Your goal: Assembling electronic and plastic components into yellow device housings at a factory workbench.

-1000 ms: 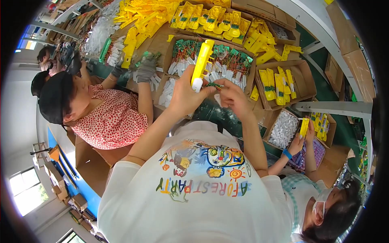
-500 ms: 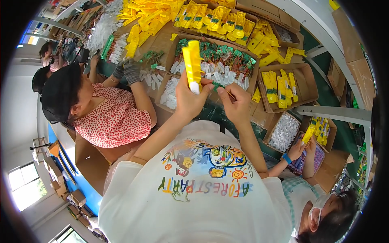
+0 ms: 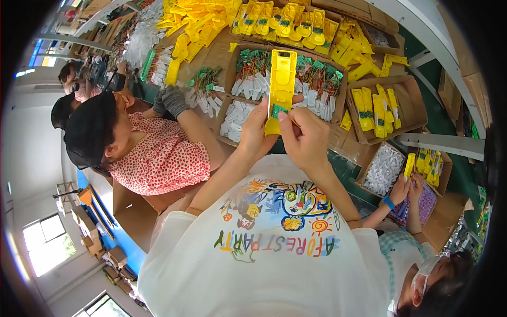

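A long yellow plastic shell (image 3: 283, 79) stands upright in my left hand (image 3: 254, 133), its hollow inner side facing me. The fingers close round its lower part. At the shell's lower end sits a small green circuit board (image 3: 277, 109). My right hand (image 3: 307, 138) pinches at the board's edge, thumb against it and fingers curled. Whether the board is seated in the shell or only held against it, I cannot tell. Just beyond my hands a cardboard box (image 3: 228, 84) holds several green boards with wires and white plastic pieces (image 3: 311, 100).
Yellow shells fill a far box (image 3: 285, 24) and lie in a loose heap (image 3: 203, 21). To the right stand a box of yellow shells (image 3: 412, 105) and one of white parts (image 3: 384, 169). A co-worker with grey gloves (image 3: 173, 101) is at left; another person's hands (image 3: 404, 187) are at right.
The yellow shell has turned so its hollow side faces me. My right hand has brought the green board from beside the shell onto its lower end.
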### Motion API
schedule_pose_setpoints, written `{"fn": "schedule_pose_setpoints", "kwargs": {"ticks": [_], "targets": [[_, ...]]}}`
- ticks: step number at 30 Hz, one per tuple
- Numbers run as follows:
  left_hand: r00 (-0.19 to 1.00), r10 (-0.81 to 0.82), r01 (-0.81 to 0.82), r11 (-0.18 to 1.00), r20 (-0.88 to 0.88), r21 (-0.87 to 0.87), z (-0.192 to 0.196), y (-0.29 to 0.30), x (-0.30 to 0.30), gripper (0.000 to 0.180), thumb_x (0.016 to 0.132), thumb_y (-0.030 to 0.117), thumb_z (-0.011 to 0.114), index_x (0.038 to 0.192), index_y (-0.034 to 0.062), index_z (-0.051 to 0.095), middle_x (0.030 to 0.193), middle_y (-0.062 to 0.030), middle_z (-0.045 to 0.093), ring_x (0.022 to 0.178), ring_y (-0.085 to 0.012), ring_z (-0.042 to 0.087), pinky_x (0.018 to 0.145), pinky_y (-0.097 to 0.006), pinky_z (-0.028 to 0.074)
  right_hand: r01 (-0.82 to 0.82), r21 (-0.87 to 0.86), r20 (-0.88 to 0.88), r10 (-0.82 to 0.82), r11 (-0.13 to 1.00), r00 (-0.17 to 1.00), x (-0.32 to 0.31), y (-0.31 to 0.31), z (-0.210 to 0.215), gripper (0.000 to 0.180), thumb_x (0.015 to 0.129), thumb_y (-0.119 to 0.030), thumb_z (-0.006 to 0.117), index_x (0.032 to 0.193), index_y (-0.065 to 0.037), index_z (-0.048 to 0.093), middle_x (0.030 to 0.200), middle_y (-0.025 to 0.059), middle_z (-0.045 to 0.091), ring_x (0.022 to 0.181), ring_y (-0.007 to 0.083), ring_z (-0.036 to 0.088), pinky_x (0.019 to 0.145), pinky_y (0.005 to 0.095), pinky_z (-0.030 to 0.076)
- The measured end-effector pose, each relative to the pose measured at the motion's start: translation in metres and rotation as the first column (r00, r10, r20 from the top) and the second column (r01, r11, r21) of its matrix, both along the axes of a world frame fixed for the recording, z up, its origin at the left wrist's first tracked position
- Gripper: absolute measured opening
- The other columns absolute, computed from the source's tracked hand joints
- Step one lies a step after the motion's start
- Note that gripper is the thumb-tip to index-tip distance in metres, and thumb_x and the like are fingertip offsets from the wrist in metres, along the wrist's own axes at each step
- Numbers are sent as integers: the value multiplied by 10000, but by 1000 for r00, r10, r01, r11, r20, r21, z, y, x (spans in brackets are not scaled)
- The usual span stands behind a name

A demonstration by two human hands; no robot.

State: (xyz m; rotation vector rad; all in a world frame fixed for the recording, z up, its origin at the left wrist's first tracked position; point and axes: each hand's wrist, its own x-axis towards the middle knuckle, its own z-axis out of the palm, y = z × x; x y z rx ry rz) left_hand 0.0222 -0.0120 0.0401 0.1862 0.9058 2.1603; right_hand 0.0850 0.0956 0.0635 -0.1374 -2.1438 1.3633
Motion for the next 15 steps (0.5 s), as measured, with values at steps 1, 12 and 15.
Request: {"fn": "schedule_pose_setpoints", "kwargs": {"ticks": [1,12,15], "targets": [[1000,1,-1,1000,5,16,0,1,1,488,991,371,263,1330,44,392,1293,-180,485,1062,-266,551,894,-390,467,-28,35,11,28,999,1000,1,1,0,161,841,-107,611,730,-19,536,574,70,467,446,154,428,432,296,322],[996,-15,17,1000,-90,26,7,4,1,524,969,376,344,1370,40,322,1319,-191,461,1149,-252,500,957,-390,419,-51,-178,152,78,983,985,3,4,0,275,849,-119,608,644,15,484,492,67,399,451,101,334,425,287,280],[991,76,-82,995,-107,-50,8,8,3,497,977,348,331,1350,20,347,1286,-180,495,1131,-239,517,951,-376,425,-1,-115,132,16,993,991,2,4,-4,277,845,-124,620,638,18,503,479,57,393,457,90,328,425,276,276]]}}
